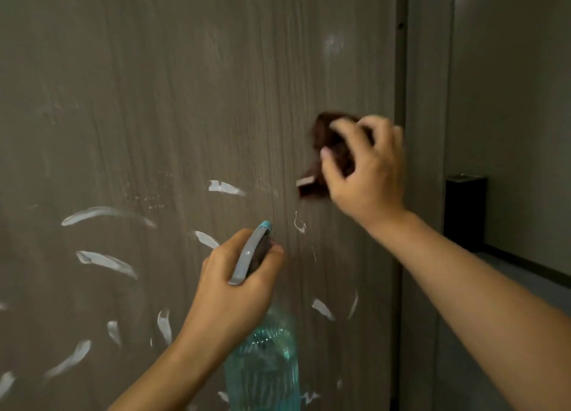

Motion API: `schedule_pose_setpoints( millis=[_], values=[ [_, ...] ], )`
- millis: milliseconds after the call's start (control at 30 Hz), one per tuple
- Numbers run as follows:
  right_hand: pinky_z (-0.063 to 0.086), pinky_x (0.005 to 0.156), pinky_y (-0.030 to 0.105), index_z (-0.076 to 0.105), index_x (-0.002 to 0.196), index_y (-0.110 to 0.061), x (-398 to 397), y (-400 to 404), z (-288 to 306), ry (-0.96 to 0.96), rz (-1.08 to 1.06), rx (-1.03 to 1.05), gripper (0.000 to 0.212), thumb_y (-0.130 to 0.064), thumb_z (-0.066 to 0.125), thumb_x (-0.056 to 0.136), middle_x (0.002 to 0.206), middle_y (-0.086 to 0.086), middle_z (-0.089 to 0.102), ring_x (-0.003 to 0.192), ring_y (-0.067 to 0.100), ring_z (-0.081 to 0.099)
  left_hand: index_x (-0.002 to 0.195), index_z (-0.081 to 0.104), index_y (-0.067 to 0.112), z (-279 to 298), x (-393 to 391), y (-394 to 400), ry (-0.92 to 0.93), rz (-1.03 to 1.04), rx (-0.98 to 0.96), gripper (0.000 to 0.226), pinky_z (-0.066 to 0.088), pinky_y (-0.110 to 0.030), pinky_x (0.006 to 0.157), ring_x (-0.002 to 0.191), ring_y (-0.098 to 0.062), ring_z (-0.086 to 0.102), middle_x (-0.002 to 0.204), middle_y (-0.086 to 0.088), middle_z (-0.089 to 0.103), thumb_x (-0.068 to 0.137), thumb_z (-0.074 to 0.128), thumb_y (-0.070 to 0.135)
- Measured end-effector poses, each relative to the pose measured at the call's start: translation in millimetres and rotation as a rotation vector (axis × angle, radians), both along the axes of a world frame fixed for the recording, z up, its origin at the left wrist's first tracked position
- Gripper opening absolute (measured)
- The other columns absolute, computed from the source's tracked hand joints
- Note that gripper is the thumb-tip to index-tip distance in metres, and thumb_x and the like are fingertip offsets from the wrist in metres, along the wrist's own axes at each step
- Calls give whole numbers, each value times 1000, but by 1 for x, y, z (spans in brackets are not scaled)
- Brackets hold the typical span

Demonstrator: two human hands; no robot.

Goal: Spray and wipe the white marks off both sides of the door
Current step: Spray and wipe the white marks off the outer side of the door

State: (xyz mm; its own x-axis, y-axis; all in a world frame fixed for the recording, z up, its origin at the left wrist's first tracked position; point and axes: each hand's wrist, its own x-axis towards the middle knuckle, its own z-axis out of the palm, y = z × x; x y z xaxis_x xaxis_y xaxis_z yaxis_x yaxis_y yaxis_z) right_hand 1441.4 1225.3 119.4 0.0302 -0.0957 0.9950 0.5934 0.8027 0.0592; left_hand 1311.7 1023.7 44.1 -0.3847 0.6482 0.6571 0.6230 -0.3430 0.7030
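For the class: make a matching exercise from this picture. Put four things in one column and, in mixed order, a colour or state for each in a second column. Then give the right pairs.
Things:
1. cloth
2. spray bottle
3. door
4. bin

Descriptions:
A. grey-brown wood grain, streaked with white marks
B. dark brown, bunched in the right hand
C. black, standing on the floor by the wall
D. clear blue-green, gripped by the left hand

Pairs: 1-B, 2-D, 3-A, 4-C

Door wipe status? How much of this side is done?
Done: upper door shows only faint smears. In hand: right hand presses the brown cloth near the door's edge; left hand grips the spray bottle. Left: thick white marks across the lower half. Other side not visible.
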Motion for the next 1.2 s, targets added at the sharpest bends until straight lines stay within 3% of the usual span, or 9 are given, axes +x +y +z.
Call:
schedule_pose_setpoints(
  millis=[100, 233, 300, 533, 733, 900, 967, 1133, 1200],
  values=[
    [47, 83, 47, 70, 117, -15, -14, -9, -17, 107, 10, -58, 34, -38, 66, 93, 113, 19, 59, 97, 40, 55, 88, 65, 4, 5, -4, -5, -23, 9, 15, 31, 53, -60, 71, 80, -40, 64, 82, -20, 67, 98, 66, 34],
    [44, 72, 47, 68, 113, -18, -27, -24, -106, -454, 60, 208, 34, -36, 71, 84, 105, 17, 63, 89, 37, 56, 87, 66, 8, 7, -10, -11, -28, 51, 33, 35, 54, -62, 73, 81, -39, 65, 81, -18, 68, 86, 62, 42],
    [45, 71, 46, 65, 112, -19, -21, -20, -96, -536, 56, 220, 36, -37, 71, 81, 102, 16, 62, 86, 36, 56, 88, 65, 5, 5, -12, -14, -21, 52, 21, 38, 54, -62, 73, 82, -41, 65, 83, -20, 67, 86, 62, 43],
    [44, 81, 46, 70, 114, -15, -35, -17, -14, 133, -19, -55, 33, -41, 62, 96, 110, 19, 59, 97, 41, 55, 88, 63, 3, -3, -15, -15, -13, 80, 0, 28, 49, -60, 68, 79, -42, 61, 83, -23, 65, 101, 65, 28],
    [45, 70, 47, 59, 116, -17, -31, -21, -81, -543, 38, 305, 33, -38, 65, 90, 103, 17, 62, 85, 38, 58, 90, 65, 3, 1, -17, -14, -10, 103, 8, 41, 53, -62, 71, 81, -41, 64, 85, -21, 67, 88, 63, 44],
    [46, 81, 46, 68, 115, -16, -17, -7, 7, 56, -27, -22, 34, -42, 63, 94, 108, 17, 58, 95, 40, 55, 92, 63, -1, 10, -15, -15, 9, 97, 21, 43, 53, -62, 74, 83, -41, 64, 87, -24, 66, 92, 63, 41],
    [44, 83, 46, 67, 119, -16, -23, -6, -4, 96, -48, -35, 37, -44, 60, 97, 114, 18, 57, 98, 41, 55, 92, 63, -3, 10, -16, -13, 7, 91, 23, 37, 52, -63, 71, 82, -42, 63, 87, -25, 66, 98, 65, 34],
    [46, 74, 47, 57, 124, -18, -20, -8, -112, -598, 30, 346, 39, -39, 64, 92, 116, 14, 50, 94, 37, 52, 90, 64, 1, 7, -15, -12, -1, 100, 29, 38, 53, -60, 71, 83, -41, 65, 86, -23, 66, 89, 63, 40],
    [46, 73, 45, 58, 123, -19, -14, -6, -108, -632, 19, 321, 39, -38, 66, 90, 111, 15, 56, 92, 36, 53, 89, 64, 3, 5, -14, -14, -3, 92, 19, 38, 53, -62, 72, 84, -41, 65, 87, -22, 67, 89, 63, 41]
  ],
)
